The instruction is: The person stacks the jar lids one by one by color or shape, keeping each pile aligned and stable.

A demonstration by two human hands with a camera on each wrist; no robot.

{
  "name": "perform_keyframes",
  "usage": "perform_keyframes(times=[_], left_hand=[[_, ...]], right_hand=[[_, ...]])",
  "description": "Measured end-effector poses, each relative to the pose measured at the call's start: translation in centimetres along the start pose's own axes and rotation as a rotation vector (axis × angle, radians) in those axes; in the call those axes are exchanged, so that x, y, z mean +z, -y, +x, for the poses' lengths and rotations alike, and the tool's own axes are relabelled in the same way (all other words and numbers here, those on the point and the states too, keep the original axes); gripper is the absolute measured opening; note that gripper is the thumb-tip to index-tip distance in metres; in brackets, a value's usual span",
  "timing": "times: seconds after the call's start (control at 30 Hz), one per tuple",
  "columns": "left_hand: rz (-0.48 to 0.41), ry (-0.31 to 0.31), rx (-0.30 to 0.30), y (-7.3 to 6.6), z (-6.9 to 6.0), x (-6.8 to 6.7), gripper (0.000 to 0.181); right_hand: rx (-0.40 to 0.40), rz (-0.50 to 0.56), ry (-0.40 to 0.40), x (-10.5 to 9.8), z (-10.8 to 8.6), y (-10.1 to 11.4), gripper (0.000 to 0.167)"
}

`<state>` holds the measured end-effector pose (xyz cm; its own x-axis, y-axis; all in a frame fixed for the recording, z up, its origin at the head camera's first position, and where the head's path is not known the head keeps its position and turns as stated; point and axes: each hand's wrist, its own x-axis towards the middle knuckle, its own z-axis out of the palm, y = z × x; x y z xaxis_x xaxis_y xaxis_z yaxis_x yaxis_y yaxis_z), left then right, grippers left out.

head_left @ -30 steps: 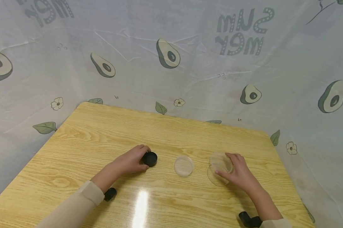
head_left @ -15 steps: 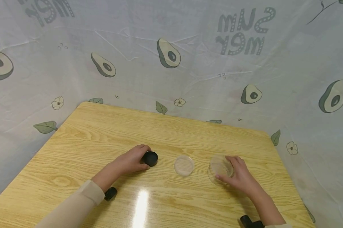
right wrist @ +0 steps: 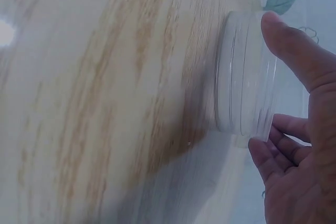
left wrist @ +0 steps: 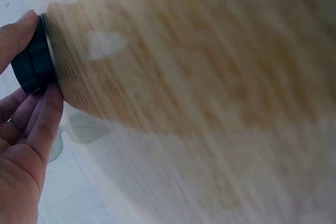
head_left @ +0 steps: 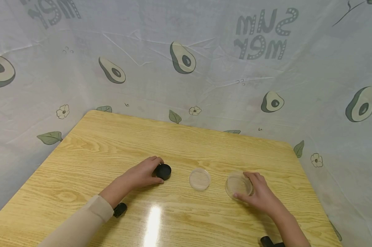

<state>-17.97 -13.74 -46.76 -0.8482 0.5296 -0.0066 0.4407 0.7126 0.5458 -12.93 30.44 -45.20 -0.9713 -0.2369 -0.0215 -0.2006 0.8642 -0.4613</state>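
Note:
My left hand (head_left: 144, 173) pinches a short black round piece (head_left: 164, 172) between thumb and fingers, on the left part of the wooden table. Its kind is not clear; in the left wrist view it is a squat dark cylinder (left wrist: 34, 59) with its far face at the tabletop. On the right, my right hand (head_left: 261, 192) grips the side of clear round dishes (head_left: 237, 186), thumb on the near side. They look like petri dishes; the right wrist view shows the clear walls (right wrist: 244, 72) stacked at the table surface. Between the hands lies a smaller clear round dish (head_left: 199, 179), touched by neither.
Black devices sit under the wrists, one at the left cuff (head_left: 120, 209) and one at the right (head_left: 267, 241). A pale cloth (head_left: 142, 92) printed with avocados hangs behind the wooden table (head_left: 173, 144). Light glares off the table (head_left: 152, 226) near the front.
My right hand has lowered the upper clear dish onto the one beneath, so their outlines now nearly coincide. The left hand, the black piece and the middle dish have stayed put.

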Motion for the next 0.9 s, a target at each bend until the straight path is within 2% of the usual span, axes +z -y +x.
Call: perform_keyframes(times=[0.37,0.9], left_hand=[[0.004,0.001,-0.005,-0.01,-0.12,-0.01,0.052],[-0.003,-0.015,0.025,0.28,0.06,0.13,0.049]], right_hand=[[-0.049,-0.001,-0.014,0.39,-0.27,-0.02,0.093],[-0.062,-0.014,-0.030,0.79,-0.35,-0.10,0.095]])
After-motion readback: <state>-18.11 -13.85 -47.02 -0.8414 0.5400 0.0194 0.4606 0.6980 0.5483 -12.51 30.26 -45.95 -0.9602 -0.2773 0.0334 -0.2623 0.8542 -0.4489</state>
